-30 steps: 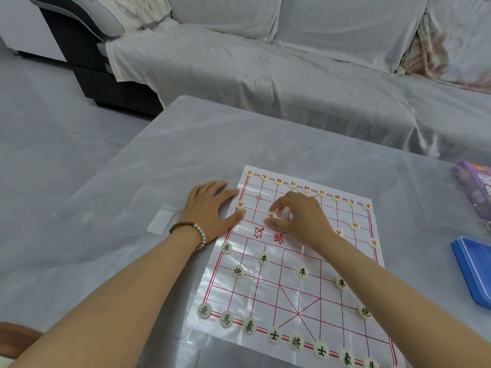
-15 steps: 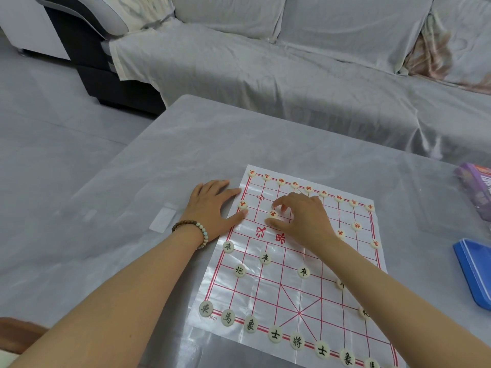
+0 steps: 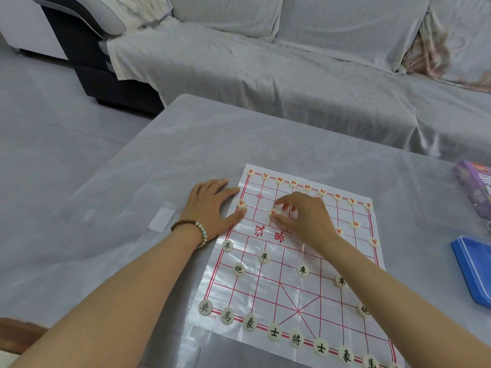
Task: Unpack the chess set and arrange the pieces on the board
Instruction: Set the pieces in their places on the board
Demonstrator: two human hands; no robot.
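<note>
As read from the near edge of the worktop (image 3: 186, 144), left to right on the closest line of the board (image 3: 265, 296): 車, 馬, 象, 士, 將, 士, 象, 馬, black on the cream discs of the near row (image 3: 295, 340). By the board's near left corner, a printed "cm". Further up, two 炮 pieces (image 3: 238, 269), one toward each side edge, then four 卒 pieces (image 3: 302, 270) in a slanting line. Across the middle, red river lettering (image 3: 269, 232): 汉界.

Left grip (image 3: 210, 208) flat and relaxed, palm on the worktop, thumb and forefinger tips over the board's left edge, a red-lettered edge piece (image 3: 241, 203) between them; beaded bracelet (image 3: 190, 229) on the wrist. Right grip (image 3: 308, 219) curled over the board's far half, pinching the red-lettered held piece (image 3: 273, 213) between thumb and fingers; lifted or resting, cannot tell.

Along the far edge, the far row (image 3: 307, 187) of red-lettered discs, characters too small to read.

Worktop grey, marbled, under clear film. Clear plastic slip (image 3: 162, 220) left of the left grip; blue lid (image 3: 473, 269) at the right edge; purple box (image 3: 475, 187) further back on that side, print cropped. Beyond, sofa (image 3: 292, 75) under a grey cover, and grey floor (image 3: 39, 115).
</note>
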